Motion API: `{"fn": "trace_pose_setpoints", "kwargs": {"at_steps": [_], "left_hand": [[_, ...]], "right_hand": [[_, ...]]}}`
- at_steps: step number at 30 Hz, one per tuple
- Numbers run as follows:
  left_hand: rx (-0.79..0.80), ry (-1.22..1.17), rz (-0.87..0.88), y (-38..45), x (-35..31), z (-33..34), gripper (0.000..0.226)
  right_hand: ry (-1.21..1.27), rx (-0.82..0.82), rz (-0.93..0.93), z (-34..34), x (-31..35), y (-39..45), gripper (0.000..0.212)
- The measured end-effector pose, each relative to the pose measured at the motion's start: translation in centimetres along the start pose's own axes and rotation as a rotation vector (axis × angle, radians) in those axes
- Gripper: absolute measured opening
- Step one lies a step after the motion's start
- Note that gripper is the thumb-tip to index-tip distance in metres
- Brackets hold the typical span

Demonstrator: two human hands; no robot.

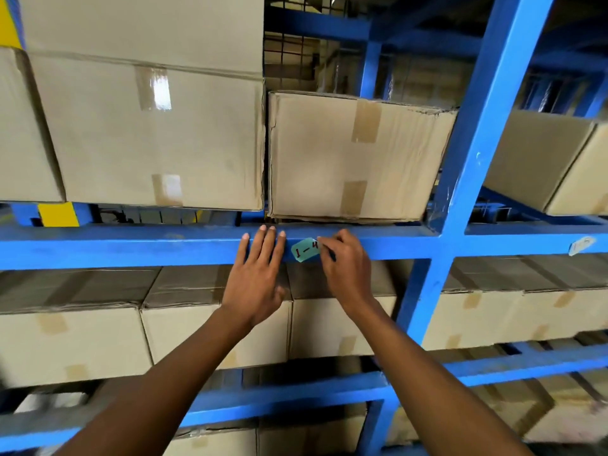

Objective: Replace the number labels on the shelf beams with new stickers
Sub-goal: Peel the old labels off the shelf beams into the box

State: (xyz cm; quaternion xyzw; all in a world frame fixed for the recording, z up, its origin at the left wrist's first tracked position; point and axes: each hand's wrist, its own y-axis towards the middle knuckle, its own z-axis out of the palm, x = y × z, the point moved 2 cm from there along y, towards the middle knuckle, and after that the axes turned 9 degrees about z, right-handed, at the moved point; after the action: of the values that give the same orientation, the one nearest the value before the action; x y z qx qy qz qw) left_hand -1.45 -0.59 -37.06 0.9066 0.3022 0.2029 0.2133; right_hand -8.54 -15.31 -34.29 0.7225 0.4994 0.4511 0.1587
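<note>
Pinching the right end of the teal sticker (306, 249) marked "1-4" with the right hand (345, 258), probably to line it up or peel it on the face of the blue shelf beam (131, 246), while the left hand (260, 268) lies flat with fingers spread just left of it, seemingly as a brace. Leaving bare beam face between the sticker and the blue upright (467, 153), with a cardboard box (355, 156) overhanging close above and another label (581, 245) well apart past the post.

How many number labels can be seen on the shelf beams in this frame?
2. A teal label marked "1-4" sits mid-beam, its right edge pinched by the right hand; a pale label sits on the same beam level, far right past the upright. Others may lie out of view.
</note>
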Motion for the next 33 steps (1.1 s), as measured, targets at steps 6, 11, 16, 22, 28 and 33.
{"fn": "trace_pose_setpoints", "kwargs": {"at_steps": [6,11,16,22,28,33], "left_hand": [[-0.06,-0.036,-0.006,0.0,-0.2,-0.1,0.093],[-0.094,-0.13,0.075,1.1,-3.8,0.4,0.083],[-0.007,-0.178,0.28,3.6,-13.0,2.1,0.076],[0.134,-0.134,0.436,6.2,-24.9,7.7,0.078],[0.376,-0.054,0.419,6.8,-33.2,15.0,0.075],[0.464,0.118,0.335,6.8,-34.4,18.4,0.083]], "right_hand": [[0.136,0.041,0.02,-0.3,-0.8,-1.6,0.007],[0.313,0.012,0.348,-3.0,-6.4,-3.2,0.013],[0.269,0.003,0.658,-6.5,-15.7,-6.7,0.018],[0.17,0.083,0.935,-10.4,-29.5,-12.8,0.016],[-0.022,0.367,1.146,-10.8,-41.6,-17.7,0.021],[-0.103,0.559,1.233,-9.4,-47.2,-21.5,0.009]]}}
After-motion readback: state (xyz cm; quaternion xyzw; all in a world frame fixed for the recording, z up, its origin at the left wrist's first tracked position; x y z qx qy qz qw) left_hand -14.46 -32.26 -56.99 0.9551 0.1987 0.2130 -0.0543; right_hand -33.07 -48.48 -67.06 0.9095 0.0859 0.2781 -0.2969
